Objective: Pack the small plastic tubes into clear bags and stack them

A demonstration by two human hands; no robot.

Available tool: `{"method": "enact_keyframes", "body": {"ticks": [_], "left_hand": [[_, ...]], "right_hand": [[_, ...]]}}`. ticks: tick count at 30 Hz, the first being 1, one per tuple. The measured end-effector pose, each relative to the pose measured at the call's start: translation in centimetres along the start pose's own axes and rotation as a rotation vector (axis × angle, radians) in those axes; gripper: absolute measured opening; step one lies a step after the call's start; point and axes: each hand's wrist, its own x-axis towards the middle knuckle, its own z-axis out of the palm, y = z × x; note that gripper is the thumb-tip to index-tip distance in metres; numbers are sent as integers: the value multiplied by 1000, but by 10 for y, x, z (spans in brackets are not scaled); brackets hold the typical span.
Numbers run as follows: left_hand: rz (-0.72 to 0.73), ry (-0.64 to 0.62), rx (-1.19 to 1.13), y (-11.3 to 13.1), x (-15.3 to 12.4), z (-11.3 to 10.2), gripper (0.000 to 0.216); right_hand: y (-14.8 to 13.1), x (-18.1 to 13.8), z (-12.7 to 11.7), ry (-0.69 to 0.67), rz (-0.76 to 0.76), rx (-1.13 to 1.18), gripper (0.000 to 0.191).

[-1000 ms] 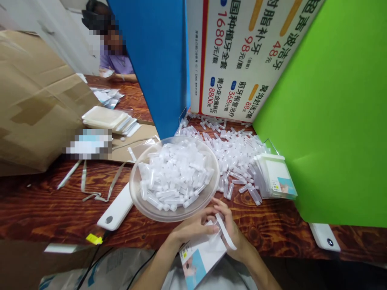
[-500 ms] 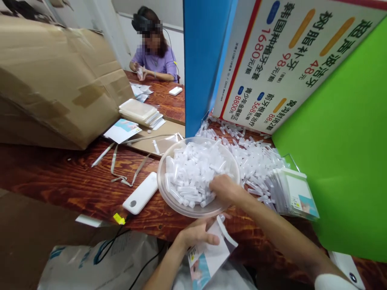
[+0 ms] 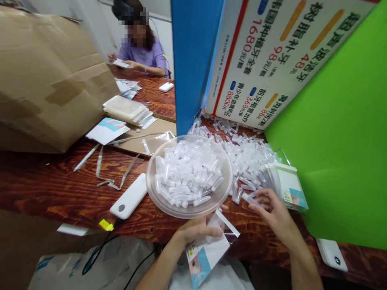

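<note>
**Bag in the left hand, tube in the right**

The left hand (image 3: 196, 231) is closed on a small bag (image 3: 208, 253). The thumb lies across the bag's top and the fingers sit behind it. The bag's clear flap stands up and a printed card shows inside. It hangs at the near edge of the table (image 3: 60, 193), just below the bowl (image 3: 152, 191).

The right hand (image 3: 273, 211) has its fingertips pinched on a tube (image 3: 250, 198), small and clear. Whether it holds more than one cannot be told. It hovers low over the table, to the right of the bowl and just beside the stack of bags (image 3: 290, 187).

The bowl is heaped with the same tubes, and a loose pile of tubes (image 3: 244, 151) lies behind it against the poster (image 3: 272, 52) and the green panel (image 3: 341, 121). A white power bank (image 3: 128, 199) lies left of the bowl. A cardboard box (image 3: 45, 80) stands further left. Another person (image 3: 142, 46) sits at the far end of the table.
</note>
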Motion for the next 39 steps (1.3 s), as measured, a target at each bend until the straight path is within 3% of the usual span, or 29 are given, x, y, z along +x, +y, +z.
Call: {"method": "enact_keyframes", "body": {"ticks": [3,6,9,12,15,21,28,31,34,39], "left_hand": [[14,-148,-3,7,23,8,79],[12,-183,106,12,47,21,72],[34,-169,191,15,62,34,63],[0,-177,162,17,68,46,63],[5,-135,120,18,72,56,66],[91,-16,239,15,83,64,56],[110,43,364,20,88,69,62],[159,106,446,22,92,74,54],[194,196,554,19,101,79,40],[265,224,552,2,115,100,36]], "right_hand": [[35,-25,1,-11,77,108,32],[53,-40,16,-5,87,394,34],[62,-47,29,131,146,705,36],[73,-49,33,276,188,822,37],[85,-48,27,348,184,787,36],[89,-40,13,274,129,572,36],[81,-28,20,310,114,604,38],[83,-32,26,246,20,576,50],[85,-40,26,224,42,677,65],[86,-62,3,160,107,486,37]]}}
